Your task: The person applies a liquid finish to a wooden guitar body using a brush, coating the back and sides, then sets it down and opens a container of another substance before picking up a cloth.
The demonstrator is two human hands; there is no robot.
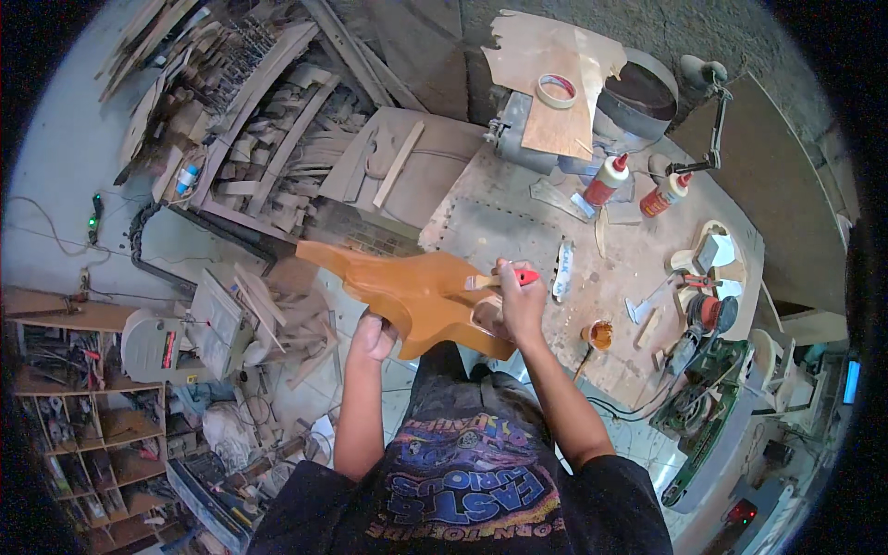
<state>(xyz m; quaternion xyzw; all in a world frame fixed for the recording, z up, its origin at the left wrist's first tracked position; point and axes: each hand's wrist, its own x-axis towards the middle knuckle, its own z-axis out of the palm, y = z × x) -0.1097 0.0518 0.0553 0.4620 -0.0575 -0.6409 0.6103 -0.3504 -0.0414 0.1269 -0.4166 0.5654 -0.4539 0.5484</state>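
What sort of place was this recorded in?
Most likely a woodworking shop: wood scraps crowd the upper left, red-capped bottles, perhaps glue, stand on a worn workbench, and the right hand holds a brush at a shaped orange-brown piece.

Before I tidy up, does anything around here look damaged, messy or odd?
Yes: the tan sheet at the far end of the workbench has a ragged, broken-looking edge. Left of the bench, wood offcuts lie jumbled in a loose heap.
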